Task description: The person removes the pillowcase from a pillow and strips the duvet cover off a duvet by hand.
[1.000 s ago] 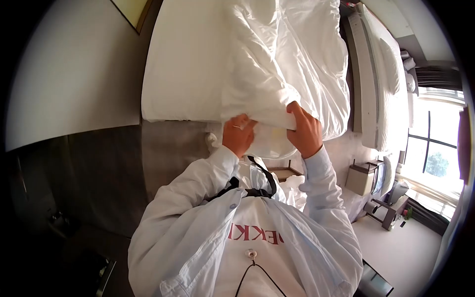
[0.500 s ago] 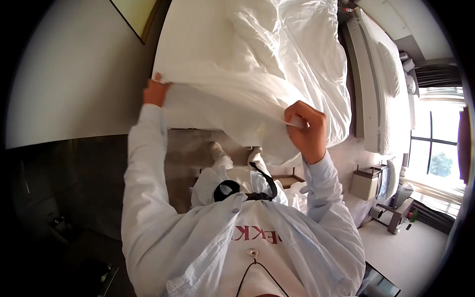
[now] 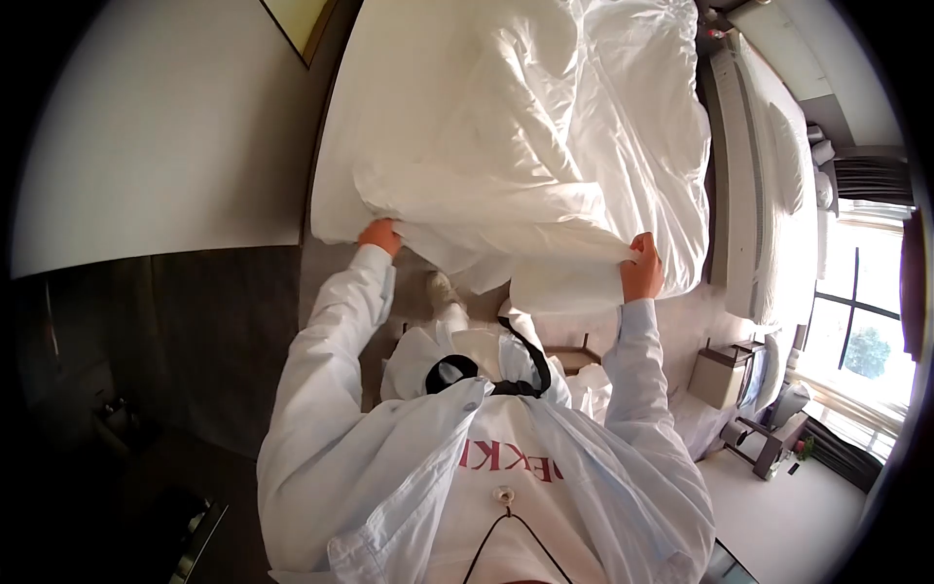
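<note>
A rumpled white duvet cover lies over the near end of a bed, its edge hanging down toward my legs. At the left, my left hand is closed on that edge, by the corner of the bed. My right hand grips the same edge farther right, fingers curled round the fabric. Between my hands the cloth stretches in loose folds. The fingertips of both hands are partly hidden.
A second bed stands at the right, near a window. A beige box-like piece and a desk are at the lower right. A pale wall rises at the left. My shoe shows below the bed's edge.
My left hand first moved far left with the cloth's edge, then came down and slightly right. My right hand shifted right, still holding the edge. The raised cloth has sunk lower.
</note>
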The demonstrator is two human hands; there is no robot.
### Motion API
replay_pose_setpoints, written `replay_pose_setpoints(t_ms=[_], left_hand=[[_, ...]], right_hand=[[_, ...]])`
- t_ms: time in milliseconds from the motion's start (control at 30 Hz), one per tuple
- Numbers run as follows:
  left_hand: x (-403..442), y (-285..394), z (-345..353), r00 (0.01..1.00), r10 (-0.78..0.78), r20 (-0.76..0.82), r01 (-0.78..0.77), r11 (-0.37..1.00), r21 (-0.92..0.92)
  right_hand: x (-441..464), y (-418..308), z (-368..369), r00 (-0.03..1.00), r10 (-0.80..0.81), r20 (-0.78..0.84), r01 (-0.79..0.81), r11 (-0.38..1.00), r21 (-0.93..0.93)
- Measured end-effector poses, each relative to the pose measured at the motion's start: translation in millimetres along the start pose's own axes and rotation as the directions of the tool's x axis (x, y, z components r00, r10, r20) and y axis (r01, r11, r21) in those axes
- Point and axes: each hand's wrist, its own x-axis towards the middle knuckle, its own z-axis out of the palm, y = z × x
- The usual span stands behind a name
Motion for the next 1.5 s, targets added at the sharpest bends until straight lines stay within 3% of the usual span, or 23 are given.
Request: replay_pose_setpoints(t_ms=[67, 133, 167, 200, 233, 267, 333, 400, 467, 567, 600, 700, 767, 800, 833, 867, 933, 1000, 1033, 1167, 1233, 1367, 1500], left_hand=[[-19, 2, 28, 0.999, 0.040, -0.009, -0.040, 0.998, -0.058], [-22, 2, 63, 0.995, -0.007, -0.101, -0.024, 0.951, -0.310], [-29, 8, 69, 0.997, -0.025, -0.078, -0.001, 0.947, -0.322], [-34, 18, 64, 0.994, -0.053, -0.093, 0.005, 0.893, -0.451], [-38, 29, 57, 0.990, -0.085, -0.112, 0.006, 0.821, -0.571], [-44, 39, 52, 0.990, -0.101, -0.099, 0.025, 0.816, -0.578], [-59, 59, 32, 0.978, -0.151, -0.147, -0.004, 0.685, -0.729], [-73, 71, 11, 0.980, -0.196, -0.041, 0.101, 0.660, -0.745], [-76, 70, 28, 0.952, -0.275, -0.137, -0.008, 0.423, -0.906], [-88, 74, 8, 0.965, -0.215, -0.151, -0.072, 0.339, -0.938], [-90, 74, 6, 0.964, -0.224, -0.142, -0.060, 0.337, -0.939], [-87, 73, -6, 0.957, -0.130, -0.258, -0.145, 0.560, -0.816], [-74, 61, -2, 0.926, -0.098, -0.364, -0.206, 0.677, -0.706], [-70, 53, -1, 0.888, -0.047, -0.457, -0.254, 0.779, -0.573], [-69, 52, -9, 0.949, -0.142, -0.281, -0.079, 0.757, -0.649], [-64, 49, -12, 0.947, -0.139, -0.290, -0.087, 0.757, -0.647], [-51, 47, -19, 0.886, -0.094, -0.454, -0.147, 0.872, -0.467], [-45, 52, -39, 0.876, -0.066, -0.478, -0.173, 0.882, -0.439], [-40, 47, -45, 0.855, -0.018, -0.519, -0.194, 0.916, -0.351], [-21, 26, -72, 0.772, 0.019, -0.635, -0.166, 0.971, -0.173], [-17, 10, -102, 0.787, -0.014, -0.617, -0.130, 0.974, -0.187], [54, -6, -160, 0.663, 0.159, -0.731, -0.155, 0.985, 0.074], [96, 21, -248, 0.573, -0.032, -0.819, -0.204, 0.962, -0.180]], right_hand=[[-6, 12, 36, 0.990, 0.073, 0.119, -0.061, 0.993, -0.102], [-12, 14, 76, 0.958, -0.286, -0.005, 0.279, 0.938, -0.205], [-27, 3, 100, 0.940, -0.306, 0.154, 0.319, 0.945, -0.074], [-47, -35, 111, 0.824, -0.535, 0.185, 0.542, 0.840, 0.013], [-73, -52, 134, 0.765, -0.575, 0.289, 0.541, 0.818, 0.194], [-92, -95, 128, 0.696, -0.520, 0.496, 0.350, 0.848, 0.397], [-106, -139, 151, 0.745, -0.592, 0.308, 0.430, 0.778, 0.457], [-106, -140, 185, 0.738, -0.593, 0.322, 0.485, 0.798, 0.357], [-94, -148, 195, 0.730, -0.594, 0.339, 0.536, 0.804, 0.256], [-81, -159, 201, 0.707, -0.649, 0.280, 0.627, 0.759, 0.174], [-76, -156, 208, 0.621, -0.673, 0.401, 0.712, 0.699, 0.071], [-66, -148, 250, 0.600, -0.773, 0.206, 0.799, 0.594, -0.099], [-55, -163, 254, 0.565, -0.464, 0.682, 0.717, 0.685, -0.128], [-61, -162, 259, 0.566, -0.467, 0.679, 0.719, 0.682, -0.130], [-68, -162, 261, 0.648, -0.649, 0.398, 0.722, 0.690, -0.051], [-71, -162, 261, 0.671, -0.738, 0.064, 0.739, 0.674, 0.026], [-72, -166, 239, 0.656, -0.748, 0.096, 0.742, 0.663, 0.098], [-65, -178, 197, 0.706, -0.601, 0.375, 0.544, 0.799, 0.256], [-60, -180, 184, 0.704, -0.598, 0.383, 0.531, 0.801, 0.276], [-30, -165, 115, 0.793, -0.601, 0.096, 0.494, 0.728, 0.475], [-4, -152, 55, 0.808, -0.520, 0.276, 0.317, 0.780, 0.540], [-36, -140, -38, 0.770, -0.614, 0.174, 0.359, 0.642, 0.677], [-56, -146, -83, 0.662, -0.736, 0.139, 0.361, 0.476, 0.802]])
